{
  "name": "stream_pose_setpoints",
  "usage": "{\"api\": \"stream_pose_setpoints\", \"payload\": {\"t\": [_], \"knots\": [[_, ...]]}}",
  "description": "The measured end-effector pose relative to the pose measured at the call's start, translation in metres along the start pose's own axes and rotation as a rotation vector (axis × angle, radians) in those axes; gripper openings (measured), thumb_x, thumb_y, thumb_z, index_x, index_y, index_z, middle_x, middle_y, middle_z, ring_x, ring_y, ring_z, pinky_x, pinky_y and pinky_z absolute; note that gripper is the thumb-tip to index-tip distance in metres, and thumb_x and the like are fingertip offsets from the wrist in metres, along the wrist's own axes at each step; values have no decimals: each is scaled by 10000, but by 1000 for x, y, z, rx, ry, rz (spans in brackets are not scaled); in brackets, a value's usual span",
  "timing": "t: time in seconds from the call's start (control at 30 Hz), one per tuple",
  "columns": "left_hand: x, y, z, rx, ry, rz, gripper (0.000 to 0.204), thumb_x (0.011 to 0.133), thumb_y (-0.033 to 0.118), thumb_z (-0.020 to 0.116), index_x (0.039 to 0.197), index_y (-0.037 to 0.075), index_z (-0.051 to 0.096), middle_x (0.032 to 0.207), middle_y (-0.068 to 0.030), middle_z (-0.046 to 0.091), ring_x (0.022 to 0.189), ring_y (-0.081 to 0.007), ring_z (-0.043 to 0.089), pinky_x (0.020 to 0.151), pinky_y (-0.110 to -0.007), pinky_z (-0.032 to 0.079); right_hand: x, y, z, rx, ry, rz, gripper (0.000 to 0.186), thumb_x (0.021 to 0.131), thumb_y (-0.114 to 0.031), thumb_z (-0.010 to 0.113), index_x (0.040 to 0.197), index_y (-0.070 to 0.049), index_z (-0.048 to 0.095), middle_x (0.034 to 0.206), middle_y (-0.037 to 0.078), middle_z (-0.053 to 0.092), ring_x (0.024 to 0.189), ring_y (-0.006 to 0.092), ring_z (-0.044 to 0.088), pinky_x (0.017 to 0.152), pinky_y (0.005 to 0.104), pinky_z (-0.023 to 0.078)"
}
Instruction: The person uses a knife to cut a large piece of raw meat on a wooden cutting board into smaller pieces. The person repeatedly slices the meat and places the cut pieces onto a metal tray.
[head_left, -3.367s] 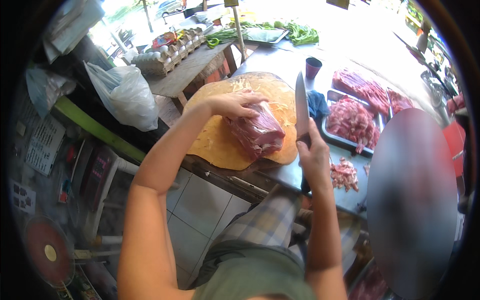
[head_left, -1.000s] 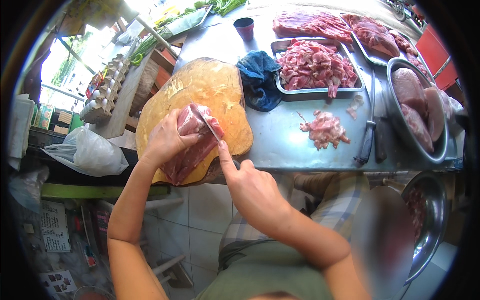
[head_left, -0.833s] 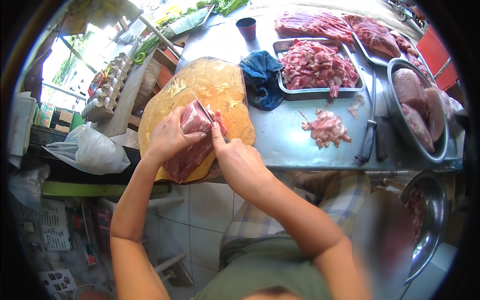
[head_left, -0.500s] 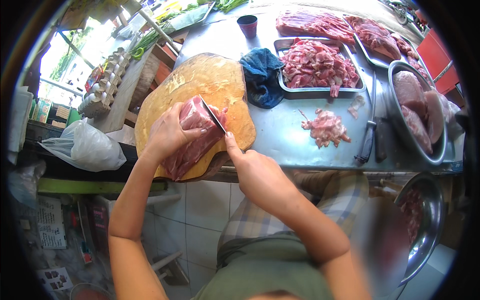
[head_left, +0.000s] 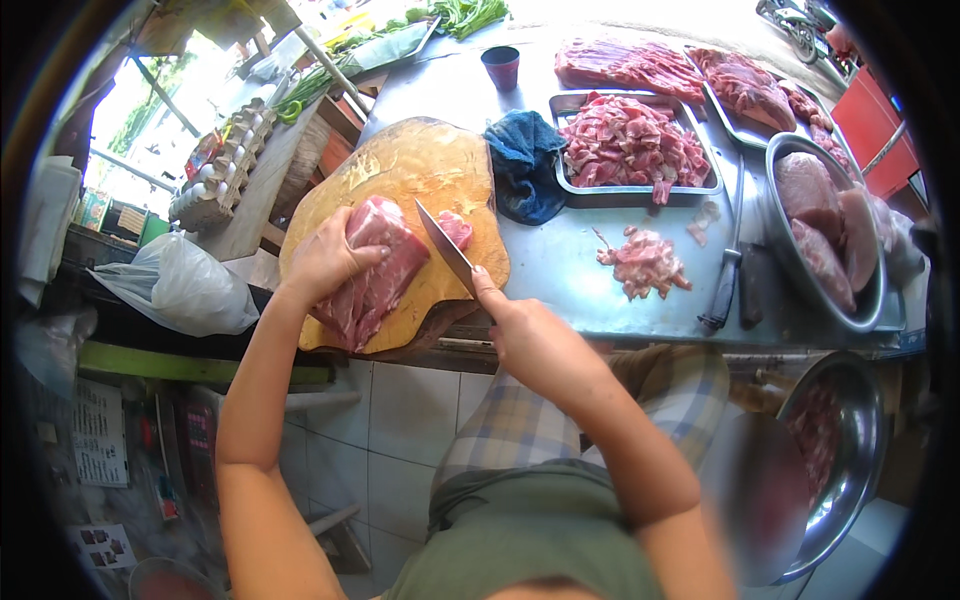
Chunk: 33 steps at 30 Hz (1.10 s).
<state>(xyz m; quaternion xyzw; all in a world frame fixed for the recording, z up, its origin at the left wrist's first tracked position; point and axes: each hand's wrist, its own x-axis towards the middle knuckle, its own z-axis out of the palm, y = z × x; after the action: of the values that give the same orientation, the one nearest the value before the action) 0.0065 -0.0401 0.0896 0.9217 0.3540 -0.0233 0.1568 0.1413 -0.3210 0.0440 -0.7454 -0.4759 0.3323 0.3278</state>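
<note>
My left hand (head_left: 320, 260) grips a large piece of raw red meat (head_left: 380, 290) on the round, uneven wooden cutting board (head_left: 370, 170). My right hand (head_left: 520, 325) is closed on the handle of a knife (head_left: 442, 240), index finger laid along its top; the blade points up and left, just right of the large piece. A small cut piece of meat (head_left: 457, 228) lies on the board beyond the blade. A crumpled blue cloth (head_left: 525, 165) sits against the board's right edge.
The steel table (head_left: 600, 300) holds a cup (head_left: 500, 68), meat trays (head_left: 630, 150), a slab (head_left: 630, 65), a bowl of meat (head_left: 825, 240), scraps (head_left: 640, 260), a long rod-like tool (head_left: 730, 270). At left: egg cartons (head_left: 225, 170), plastic bag (head_left: 185, 285). A bowl (head_left: 840, 450) is lower right.
The blade has shifted right, away from the large piece, and a small piece now lies separate from it. My left hand still holds the large piece.
</note>
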Motion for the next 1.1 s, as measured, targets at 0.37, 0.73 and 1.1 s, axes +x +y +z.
{"api": "stream_pose_setpoints", "payload": {"t": [0.37, 0.73, 1.1], "knots": [[22, 47, 55, -15, 242, 417, 466, 878, 106, 738, 1316, -1, 617, 1401, -208, 586, 1332, -367, 523, 1145, -458, 414, -42, 16, -33, 400, 280, -67, 665, 934, 16, 622, 1551, 53, 376, 1358, 348, 601, 1289, 393, 617, 1081, 368, 442], [49, 81, 102, 404, 326, 626, 277, 947, 96, 658, 1200, -12, 629, 1045, -150, 686, 979, -286, 665, 860, -391, 541, -46, 24, -27, 372, 311, 41, 691, 929, 25, 593, 1583, -2, 368, 946, 150, 592, 770, 195, 550, 686, 308, 454], [64, 47, 69, -392, -260, 100, 334, 910, 157, 786, 1158, -2, 630, 877, -79, 703, 774, -142, 662, 667, -300, 535, -44, 19, -27, 125, 343, -207, 678, 931, 3, 631, 1563, 5, 387, 1170, 363, 667, 1102, 460, 677, 969, 439, 504]]}}
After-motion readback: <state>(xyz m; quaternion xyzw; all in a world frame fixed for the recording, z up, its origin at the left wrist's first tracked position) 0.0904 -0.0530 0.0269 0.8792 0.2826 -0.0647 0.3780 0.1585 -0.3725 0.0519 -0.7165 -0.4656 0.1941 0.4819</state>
